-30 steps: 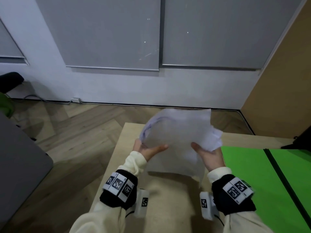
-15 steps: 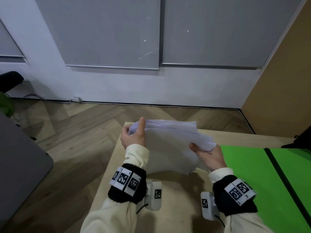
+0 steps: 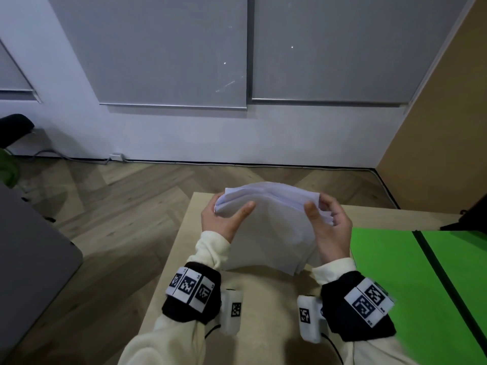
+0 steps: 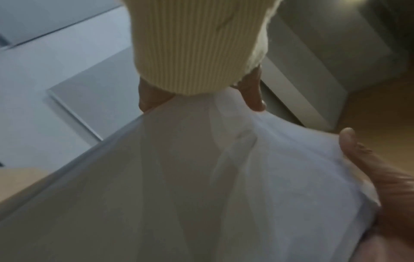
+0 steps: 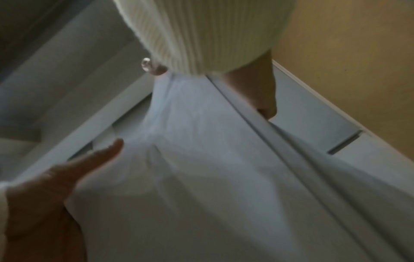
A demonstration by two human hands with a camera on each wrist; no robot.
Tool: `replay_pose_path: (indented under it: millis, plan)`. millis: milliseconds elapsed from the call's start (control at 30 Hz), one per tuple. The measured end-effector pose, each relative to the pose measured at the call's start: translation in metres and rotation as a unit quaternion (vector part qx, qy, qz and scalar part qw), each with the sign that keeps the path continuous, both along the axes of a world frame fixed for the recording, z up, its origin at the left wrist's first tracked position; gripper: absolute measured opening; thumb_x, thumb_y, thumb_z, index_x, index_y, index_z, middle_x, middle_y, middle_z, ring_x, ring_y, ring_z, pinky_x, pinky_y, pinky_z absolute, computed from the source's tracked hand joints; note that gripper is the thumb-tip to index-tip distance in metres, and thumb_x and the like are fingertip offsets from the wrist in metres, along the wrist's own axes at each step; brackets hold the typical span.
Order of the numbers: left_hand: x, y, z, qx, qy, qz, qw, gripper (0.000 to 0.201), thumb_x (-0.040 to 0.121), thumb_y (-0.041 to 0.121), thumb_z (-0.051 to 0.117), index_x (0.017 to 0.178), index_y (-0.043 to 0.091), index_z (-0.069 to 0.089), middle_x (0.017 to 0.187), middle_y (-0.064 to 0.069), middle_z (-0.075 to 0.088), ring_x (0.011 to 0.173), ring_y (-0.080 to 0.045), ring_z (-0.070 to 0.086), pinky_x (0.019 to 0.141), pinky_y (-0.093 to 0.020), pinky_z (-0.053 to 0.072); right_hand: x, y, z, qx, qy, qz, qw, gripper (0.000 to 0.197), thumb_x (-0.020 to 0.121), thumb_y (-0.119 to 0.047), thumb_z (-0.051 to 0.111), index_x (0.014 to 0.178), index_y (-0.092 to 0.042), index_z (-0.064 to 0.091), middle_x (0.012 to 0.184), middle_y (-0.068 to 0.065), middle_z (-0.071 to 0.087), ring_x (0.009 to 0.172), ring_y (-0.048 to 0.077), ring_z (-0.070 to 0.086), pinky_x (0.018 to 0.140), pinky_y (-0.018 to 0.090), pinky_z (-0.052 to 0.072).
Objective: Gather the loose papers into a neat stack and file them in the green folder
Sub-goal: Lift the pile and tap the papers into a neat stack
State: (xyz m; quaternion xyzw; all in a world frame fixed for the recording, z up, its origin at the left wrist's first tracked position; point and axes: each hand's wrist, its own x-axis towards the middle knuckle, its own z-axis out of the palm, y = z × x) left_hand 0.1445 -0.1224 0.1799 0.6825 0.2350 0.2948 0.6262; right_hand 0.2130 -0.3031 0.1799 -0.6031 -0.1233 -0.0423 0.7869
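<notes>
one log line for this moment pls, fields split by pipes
stage: squaring papers | left hand: grips papers left edge | right hand: grips right edge | green folder: open on table, no papers in it

The stack of papers [image 3: 266, 227] is now stood on its lower edge on the desk [image 3: 266, 306], where a second ago it was held splayed and crumpled. The sheets are drawn closer together, and their top edges are bowed into one arch. The left hand [image 3: 224, 219] is shifted from the top left corner to the left side, thumb laid across the front. The right hand [image 3: 329, 227] is raised to the upper right edge.
</notes>
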Motion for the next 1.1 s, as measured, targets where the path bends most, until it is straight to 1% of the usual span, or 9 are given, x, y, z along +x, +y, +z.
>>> replay_pose_path:
  millis: [100,267,367,467,633,733,833,900,1100]
  plan:
    - [-0.004,0.004,0.0,-0.008,0.007,-0.017,1.0,0.033,0.059,0.023,0.087,0.084,0.018,0.067,0.085,-0.003,0.072,0.082,-0.015,0.067,0.076,-0.026,0.056,0.0,0.007,0.011,-0.011,-0.058,-0.024,0.998,0.018,0.071,-0.014,0.077,0.083,-0.026,0.069,0.077,-0.014,0.072,0.072,-0.005,0.063,0.069,0.011,0.051]
    - [-0.007,0.014,-0.001,-0.005,0.015,-0.05,0.999,0.028,0.064,0.011,0.083,0.072,0.027,0.061,0.072,0.008,0.067,0.059,0.009,0.063,0.058,-0.007,0.051,0.01,0.002,0.014,-0.009,-0.091,-0.036,0.995,0.021,0.08,-0.002,0.067,0.077,-0.023,0.066,0.081,-0.015,0.074,0.079,0.0,0.065,0.076,0.014,0.049]
    - [-0.008,0.019,-0.003,-0.03,0.022,-0.051,0.998,0.023,0.07,0.006,0.078,0.069,0.022,0.062,0.056,0.011,0.07,0.053,0.01,0.063,0.052,-0.006,0.049,0.015,-0.007,0.006,0.026,-0.045,-0.003,0.999,0.011,0.079,-0.017,0.069,0.077,-0.023,0.061,0.093,-0.011,0.074,0.093,0.007,0.065,0.09,0.025,0.048]
    - [-0.006,0.018,-0.005,-0.039,0.027,-0.037,0.998,0.019,0.072,0.013,0.078,0.067,0.024,0.063,0.052,0.018,0.069,0.053,0.008,0.063,0.052,-0.006,0.049,0.01,-0.018,-0.008,-0.02,-0.013,0.095,0.995,0.064,0.057,-0.052,0.078,0.106,-0.018,0.054,0.101,-0.007,0.072,0.097,0.006,0.065,0.085,0.021,0.051]
    - [0.0,0.013,-0.003,-0.066,0.032,0.01,0.997,0.017,0.069,0.026,0.08,0.07,0.021,0.064,0.074,-0.006,0.068,0.071,-0.018,0.063,0.076,-0.033,0.055,0.004,-0.031,-0.037,-0.069,0.03,0.213,0.974,0.087,0.065,0.021,0.05,0.133,-0.032,0.041,0.131,-0.006,0.058,0.11,0.008,0.061,0.081,0.014,0.052]
    - [0.001,0.013,0.0,-0.059,0.043,-0.007,0.997,0.018,0.069,0.028,0.08,0.071,0.019,0.064,0.075,-0.007,0.068,0.07,-0.02,0.062,0.077,-0.036,0.055,0.002,-0.04,-0.048,-0.12,0.05,0.28,0.951,0.099,0.047,-0.002,0.074,0.135,-0.023,0.034,0.123,-0.015,0.059,0.11,-0.009,0.058,0.084,0.007,0.047]
    - [0.002,0.011,0.004,-0.039,0.075,-0.053,0.995,0.017,0.071,0.03,0.078,0.069,0.02,0.064,0.07,-0.002,0.066,0.069,-0.017,0.061,0.067,-0.025,0.054,0.001,-0.033,-0.055,-0.238,0.053,0.191,0.951,0.082,0.044,-0.033,0.091,0.117,-0.021,0.058,0.108,-0.009,0.07,0.102,0.003,0.065,0.085,0.02,0.053]
    - [0.0,0.01,0.005,-0.027,0.084,-0.07,0.994,0.017,0.074,0.031,0.075,0.069,0.019,0.064,0.068,0.002,0.065,0.07,-0.016,0.061,0.063,-0.023,0.051,0.002,-0.023,-0.047,-0.194,0.068,0.06,0.977,0.023,0.066,-0.018,0.082,0.085,-0.022,0.069,0.072,-0.018,0.075,0.08,0.002,0.069,0.071,0.018,0.055]
    - [-0.018,0.021,0.008,-0.047,-0.072,-0.091,0.992,0.056,0.046,0.077,0.067,0.064,0.025,0.074,0.061,0.012,0.07,0.061,0.004,0.062,0.06,-0.009,0.048,-0.001,-0.03,-0.012,-0.084,0.003,0.047,0.995,0.034,0.077,0.015,0.061,0.07,-0.018,0.065,0.054,-0.021,0.068,0.051,-0.011,0.06,0.053,0.005,0.047]
